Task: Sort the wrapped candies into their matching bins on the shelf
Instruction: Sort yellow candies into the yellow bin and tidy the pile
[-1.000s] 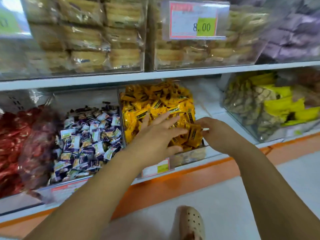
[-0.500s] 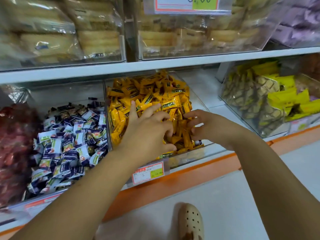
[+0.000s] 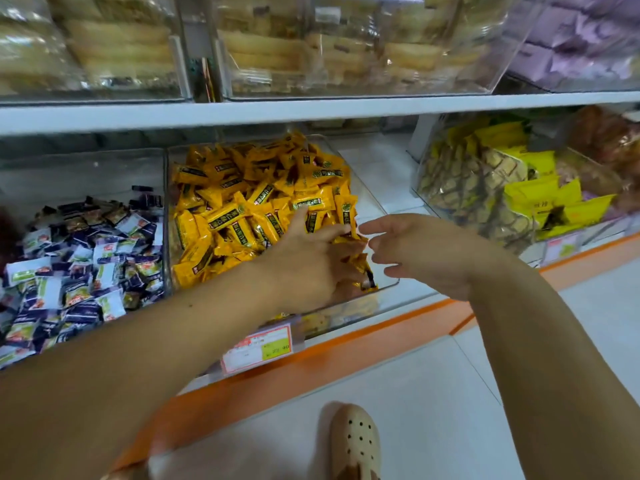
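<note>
A clear bin [image 3: 388,284] on the lower shelf is heaped with yellow wrapped candies [image 3: 249,202]. My left hand [image 3: 311,265] lies on the pile at the bin's front right corner, fingers spread and pushed in among the wrappers. My right hand [image 3: 419,252] hovers just outside the bin's right wall, with loose fingers pointing left and nothing in them. To the left, a second clear bin [image 3: 104,168] holds purple, white and green wrapped candies [image 3: 86,258].
A price tag [image 3: 258,348] hangs on the shelf's front edge under the yellow bin. A bin of yellow-packed snacks [image 3: 502,195] stands to the right across a bare stretch of shelf. The upper shelf [image 3: 311,110] carries bins of wrapped biscuits. My beige shoe [image 3: 356,441] is on the floor.
My right hand has drawn back from the yellow candies to just outside the bin. My left hand has slid toward the front right corner of the pile.
</note>
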`<state>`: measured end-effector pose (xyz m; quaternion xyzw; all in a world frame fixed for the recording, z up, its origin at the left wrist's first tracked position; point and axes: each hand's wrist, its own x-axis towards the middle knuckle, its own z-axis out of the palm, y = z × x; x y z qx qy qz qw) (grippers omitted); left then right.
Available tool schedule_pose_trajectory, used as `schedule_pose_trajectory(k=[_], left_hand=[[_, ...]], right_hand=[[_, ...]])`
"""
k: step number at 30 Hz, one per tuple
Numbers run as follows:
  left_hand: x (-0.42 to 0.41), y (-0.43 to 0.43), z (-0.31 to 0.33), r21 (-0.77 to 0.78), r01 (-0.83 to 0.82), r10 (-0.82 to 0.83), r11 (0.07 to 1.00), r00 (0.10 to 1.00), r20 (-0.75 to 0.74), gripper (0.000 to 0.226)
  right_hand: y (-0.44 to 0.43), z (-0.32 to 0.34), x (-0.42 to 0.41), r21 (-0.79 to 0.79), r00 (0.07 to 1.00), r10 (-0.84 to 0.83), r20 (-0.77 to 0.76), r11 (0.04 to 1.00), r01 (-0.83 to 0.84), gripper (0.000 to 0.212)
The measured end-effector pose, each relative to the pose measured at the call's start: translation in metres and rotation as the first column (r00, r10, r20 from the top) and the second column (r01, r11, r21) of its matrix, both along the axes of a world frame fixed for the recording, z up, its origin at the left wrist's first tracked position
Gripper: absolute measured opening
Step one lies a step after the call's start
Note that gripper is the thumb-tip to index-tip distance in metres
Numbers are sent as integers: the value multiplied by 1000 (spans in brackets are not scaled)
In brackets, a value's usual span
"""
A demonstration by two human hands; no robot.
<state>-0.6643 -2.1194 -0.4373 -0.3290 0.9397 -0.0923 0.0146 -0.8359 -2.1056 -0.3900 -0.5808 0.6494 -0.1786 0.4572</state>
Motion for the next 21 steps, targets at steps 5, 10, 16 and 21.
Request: schedule_pose_trajectory(k=[5,10,16,21], left_hand=[[22,1,4,49,-105,96,993,983,157,43],[41,5,3,23,-86,85,996,994,72,59],[54,9,10,73,-96,99,993,994,-40,55],[56,9,8,56,-89,97,994,985,-140,55]], right_hand=[[-4,-9,1,25,999,-37,-10,999,37,43],[-4,-18,13,35,991,-80,-107,996,84,49],[-9,-22,37,-23,942,2,-335,1000,-10,68],[-13,-40,49,-113,933,-22,-358,993,-20,49]])
